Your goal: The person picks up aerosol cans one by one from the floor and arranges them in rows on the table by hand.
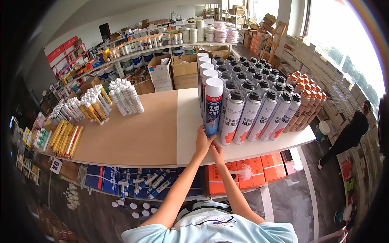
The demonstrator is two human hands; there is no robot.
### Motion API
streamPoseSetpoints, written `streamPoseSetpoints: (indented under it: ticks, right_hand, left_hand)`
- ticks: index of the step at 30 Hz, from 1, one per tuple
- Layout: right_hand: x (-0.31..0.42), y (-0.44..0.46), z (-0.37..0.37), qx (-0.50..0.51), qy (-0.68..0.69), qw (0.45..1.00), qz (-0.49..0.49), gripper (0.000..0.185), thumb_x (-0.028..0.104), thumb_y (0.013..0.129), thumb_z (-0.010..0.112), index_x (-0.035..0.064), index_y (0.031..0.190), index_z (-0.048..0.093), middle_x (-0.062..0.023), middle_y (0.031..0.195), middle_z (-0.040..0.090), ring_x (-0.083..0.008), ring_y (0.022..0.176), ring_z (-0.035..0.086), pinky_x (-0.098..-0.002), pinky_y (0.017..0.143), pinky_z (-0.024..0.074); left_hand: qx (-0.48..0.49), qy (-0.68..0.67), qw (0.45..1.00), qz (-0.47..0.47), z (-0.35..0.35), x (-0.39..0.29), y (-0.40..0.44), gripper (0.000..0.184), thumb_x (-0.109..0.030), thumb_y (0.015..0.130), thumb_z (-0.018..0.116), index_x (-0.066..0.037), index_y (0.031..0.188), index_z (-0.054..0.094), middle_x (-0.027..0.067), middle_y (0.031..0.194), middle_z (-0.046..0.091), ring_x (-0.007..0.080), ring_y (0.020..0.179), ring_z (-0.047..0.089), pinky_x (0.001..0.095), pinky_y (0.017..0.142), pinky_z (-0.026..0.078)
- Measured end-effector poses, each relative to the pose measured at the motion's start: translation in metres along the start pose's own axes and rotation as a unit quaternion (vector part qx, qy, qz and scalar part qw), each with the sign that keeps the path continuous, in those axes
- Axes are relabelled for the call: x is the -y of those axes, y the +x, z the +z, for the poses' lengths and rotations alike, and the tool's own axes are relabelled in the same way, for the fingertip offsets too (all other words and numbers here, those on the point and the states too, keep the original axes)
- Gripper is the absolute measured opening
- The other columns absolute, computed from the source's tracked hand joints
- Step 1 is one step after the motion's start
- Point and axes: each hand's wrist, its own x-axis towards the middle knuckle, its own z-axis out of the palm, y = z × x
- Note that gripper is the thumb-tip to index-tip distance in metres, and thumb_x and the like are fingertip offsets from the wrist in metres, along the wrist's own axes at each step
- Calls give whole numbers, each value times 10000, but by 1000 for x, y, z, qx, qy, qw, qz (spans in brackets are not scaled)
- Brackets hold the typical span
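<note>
A blue spray foam can (212, 109) with a white cap stands upright at the near end of a row of similar white-capped cans. My left hand (202, 141) has its fingers wrapped around the lower left side of this can. My right hand (217, 153) is just below and right of it, at the can's base, with its fingers curled; whether they pinch anything is hidden. Directly right of the blue can are several rows of grey foam cans (249, 115) with black tops. Brown cans with orange tops (312, 103) stand beyond them at the right end.
The cans stand on a long curved table (137, 133). White and yellow tubes (97, 101) stand at its left, beside yellow foil packs (67, 137). Orange boxes (243, 170) and loose blue-white tubes (152, 182) lie underneath. A person in dark clothes (350, 129) is at right.
</note>
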Motion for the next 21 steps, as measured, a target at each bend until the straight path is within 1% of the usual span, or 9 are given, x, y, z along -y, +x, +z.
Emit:
streamPoseSetpoints:
  ticks: [2,5,7,9,10,12,14,17,21]
  right_hand:
    - [4,0,-2,7,5,1000,21,423,97,924,464,-91,1302,490,-163,1240,596,-196,1134,553,-289,983,401]
    - [-1,0,-3,-4,-32,999,40,423,111,930,459,-92,1300,493,-159,1242,595,-190,1142,548,-289,990,395]
    - [15,-6,-1,1,-39,997,70,426,131,940,468,-88,1305,492,-159,1250,590,-189,1162,541,-288,999,387]
    - [27,-12,0,-1,4,997,79,434,150,945,488,-84,1310,493,-179,1264,584,-215,1182,537,-302,1009,384]
    - [26,-16,0,0,11,997,76,455,153,941,513,-78,1331,475,-198,1301,556,-235,1215,520,-314,1026,378]
    - [32,-25,1,31,-7,997,68,467,149,938,517,-75,1344,461,-209,1325,534,-243,1237,504,-322,1041,371]
    - [49,-31,3,74,-37,994,68,497,126,929,529,-65,1375,421,-208,1391,471,-260,1292,458,-347,1076,358]
    - [60,-37,17,138,-24,989,52,489,102,922,534,-54,1373,425,-188,1398,467,-276,1296,454,-370,1073,378]
    - [57,-60,54,227,-28,972,46,474,81,917,542,-36,1365,440,-183,1380,483,-279,1286,465,-400,1042,419]
  left_hand:
    - [-3,29,999,26,-1,3,-8,781,-205,748,805,67,1312,338,227,1258,470,350,1070,578,397,837,506]
    - [16,-5,1000,-21,-13,-11,-20,707,-186,776,778,58,1293,361,224,1254,462,340,1077,572,391,837,508]
    - [-6,0,1000,-14,-15,-6,-30,646,-180,793,764,50,1268,391,218,1242,481,327,1070,580,382,824,521]
    - [-31,7,999,-6,-23,-5,-41,586,-173,809,750,43,1242,420,213,1230,501,315,1062,588,372,811,534]
    - [-9,-25,999,-44,-33,-9,-45,529,-159,819,742,30,1215,447,200,1196,536,296,1047,602,360,796,547]
    - [-8,-67,995,-74,-52,-16,-56,399,-115,836,723,11,1150,512,163,1085,626,239,1008,636,319,764,573]
    - [-26,-76,993,-86,-71,-23,-73,375,-122,844,712,11,1136,518,162,1083,624,246,998,637,326,773,565]
    - [-56,-82,989,-110,-99,-30,-104,322,-91,855,685,6,1118,528,161,1083,622,255,987,638,322,792,555]
    - [-115,-10,983,-144,-145,-45,-149,337,-73,834,680,-6,1129,531,155,1083,616,279,1028,619,358,838,511]
